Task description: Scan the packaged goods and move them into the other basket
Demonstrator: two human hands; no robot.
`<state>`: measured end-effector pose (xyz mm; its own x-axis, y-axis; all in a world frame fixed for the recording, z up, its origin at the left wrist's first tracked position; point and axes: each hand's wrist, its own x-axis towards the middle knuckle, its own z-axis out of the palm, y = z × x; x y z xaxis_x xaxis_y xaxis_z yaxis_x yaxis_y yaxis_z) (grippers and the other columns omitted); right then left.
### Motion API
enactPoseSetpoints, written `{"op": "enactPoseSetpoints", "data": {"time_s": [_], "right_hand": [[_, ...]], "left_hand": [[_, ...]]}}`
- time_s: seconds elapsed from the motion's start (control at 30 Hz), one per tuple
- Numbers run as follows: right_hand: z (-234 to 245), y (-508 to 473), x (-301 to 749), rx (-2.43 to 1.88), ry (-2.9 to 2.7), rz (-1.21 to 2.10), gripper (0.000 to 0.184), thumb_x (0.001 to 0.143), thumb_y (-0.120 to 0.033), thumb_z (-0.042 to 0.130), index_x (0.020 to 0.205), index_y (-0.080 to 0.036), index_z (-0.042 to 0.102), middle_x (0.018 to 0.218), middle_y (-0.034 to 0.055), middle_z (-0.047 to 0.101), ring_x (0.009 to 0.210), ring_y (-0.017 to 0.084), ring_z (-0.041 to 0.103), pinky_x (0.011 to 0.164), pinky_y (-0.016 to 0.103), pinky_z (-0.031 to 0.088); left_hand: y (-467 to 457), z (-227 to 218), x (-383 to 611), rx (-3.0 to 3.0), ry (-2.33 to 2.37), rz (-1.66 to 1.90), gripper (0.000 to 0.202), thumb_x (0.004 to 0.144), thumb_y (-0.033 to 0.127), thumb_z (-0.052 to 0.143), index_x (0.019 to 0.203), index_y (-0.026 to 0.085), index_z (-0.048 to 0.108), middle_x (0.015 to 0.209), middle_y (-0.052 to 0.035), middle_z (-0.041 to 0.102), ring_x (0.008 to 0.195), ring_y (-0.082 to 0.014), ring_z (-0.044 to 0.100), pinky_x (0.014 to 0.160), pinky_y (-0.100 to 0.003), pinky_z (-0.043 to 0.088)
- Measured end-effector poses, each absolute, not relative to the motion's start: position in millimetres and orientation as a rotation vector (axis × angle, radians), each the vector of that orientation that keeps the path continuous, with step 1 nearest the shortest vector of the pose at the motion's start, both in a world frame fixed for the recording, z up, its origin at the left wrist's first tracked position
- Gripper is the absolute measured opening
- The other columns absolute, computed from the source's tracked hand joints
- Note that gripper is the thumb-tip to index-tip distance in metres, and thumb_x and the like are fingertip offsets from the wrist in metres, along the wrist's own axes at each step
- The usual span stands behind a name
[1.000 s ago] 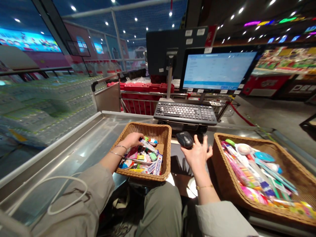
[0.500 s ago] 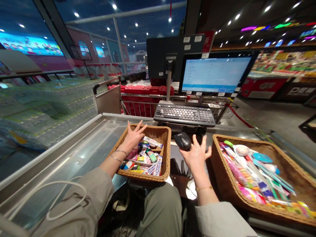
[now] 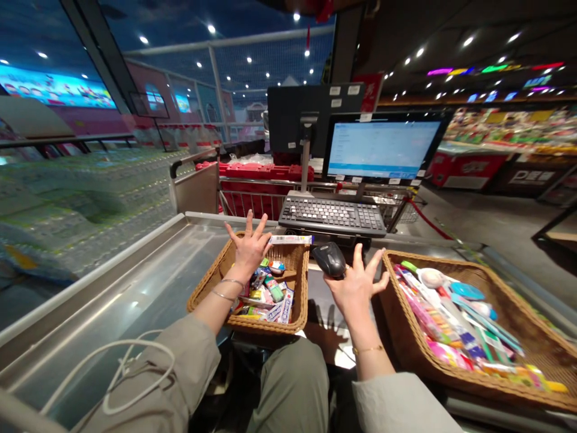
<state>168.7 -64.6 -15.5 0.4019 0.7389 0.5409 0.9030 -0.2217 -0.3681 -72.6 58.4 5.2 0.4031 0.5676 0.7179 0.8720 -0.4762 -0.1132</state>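
My left hand (image 3: 249, 254) is above the left wicker basket (image 3: 303, 294), pinching a slim white packet (image 3: 291, 239) by its end between thumb and forefinger, the other fingers spread. The packet lies level over the basket's far rim, and printed markings face me. My right hand (image 3: 356, 288) grips a black handheld barcode scanner (image 3: 330, 258) with thumb and forefinger; its remaining fingers are spread. The scanner's head is just right of the packet, apart from it. Inside the left basket are several small wrapped sweets and packs (image 3: 274, 288), partly hidden by my left hand.
At the right, another wicker basket (image 3: 391, 325) holds packaged goods and brushes. A keyboard (image 3: 331, 214) and lit monitor (image 3: 383, 147) stand ahead. The metal counter (image 3: 157, 264) has a raised left edge; a white cable (image 3: 112, 346) loops over my left sleeve.
My left hand has lifted the white packet up from inside the basket to its far rim. The scanner in my right hand stays close by, its head tilted slightly differently.
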Motion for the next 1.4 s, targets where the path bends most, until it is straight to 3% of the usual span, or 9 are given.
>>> {"op": "enactPoseSetpoints", "data": {"time_s": [0.67,1.4], "right_hand": [[-10.5,-71.8,172.1,-2.008,-1.314,-0.411,0.029,0.079,-0.045,0.063,0.093,-0.026,0.079,0.155,0.0085,0.044,0.151,0.042,0.008,0.108,0.072,0.013],[-22.0,-66.2,174.0,-1.910,-1.389,-0.407,0.025,0.077,-0.045,0.061,0.083,-0.027,0.078,0.138,0.0068,0.062,0.148,0.041,0.018,0.108,0.071,0.005]], "left_hand": [[47.7,-2.3,21.3,-2.204,-1.151,-0.987,0.017,0.093,0.034,0.060,0.105,0.029,0.072,0.157,-0.0028,0.037,0.152,-0.0386,0.009,0.103,-0.075,-0.028],[47.3,-17.1,26.6,-2.265,-1.176,-1.020,0.018,0.091,0.033,0.062,0.105,0.031,0.073,0.156,-0.0026,0.038,0.152,-0.0380,0.010,0.105,-0.076,-0.026]]}}
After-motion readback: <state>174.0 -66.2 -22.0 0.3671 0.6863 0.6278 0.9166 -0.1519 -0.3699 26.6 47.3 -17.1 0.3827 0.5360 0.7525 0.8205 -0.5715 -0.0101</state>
